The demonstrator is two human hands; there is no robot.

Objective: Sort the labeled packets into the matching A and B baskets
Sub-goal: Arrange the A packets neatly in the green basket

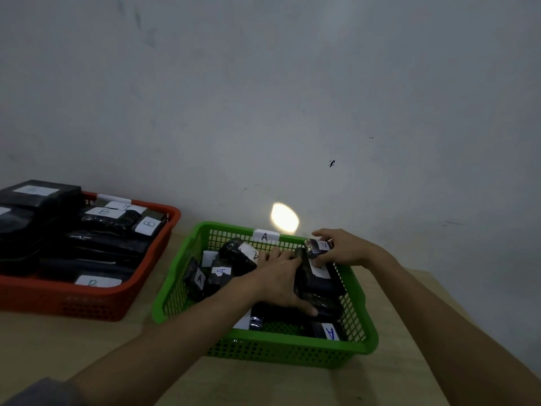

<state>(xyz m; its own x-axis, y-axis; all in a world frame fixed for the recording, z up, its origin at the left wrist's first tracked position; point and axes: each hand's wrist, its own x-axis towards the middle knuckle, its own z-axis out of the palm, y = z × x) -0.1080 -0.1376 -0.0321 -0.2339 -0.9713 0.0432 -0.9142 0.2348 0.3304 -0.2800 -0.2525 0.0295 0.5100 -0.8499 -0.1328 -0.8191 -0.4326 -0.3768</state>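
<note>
1. The right hand pinches an A-labelled packet over the green basket at its one o'clock corner, probably to drop it in.
2. The left hand lies spread, pressing the packets there flat.
3. The red basket at nine o'clock holds B packets.

A pale grey wall fills most of the view. It is plain and painted, with some faint dark smudges in the upper left and small black specks on the right side. A bright oval spot of light falls low on the wall, and the room looks rather dim. Below stands a light wooden table; its right edge shows against the wall.
</note>
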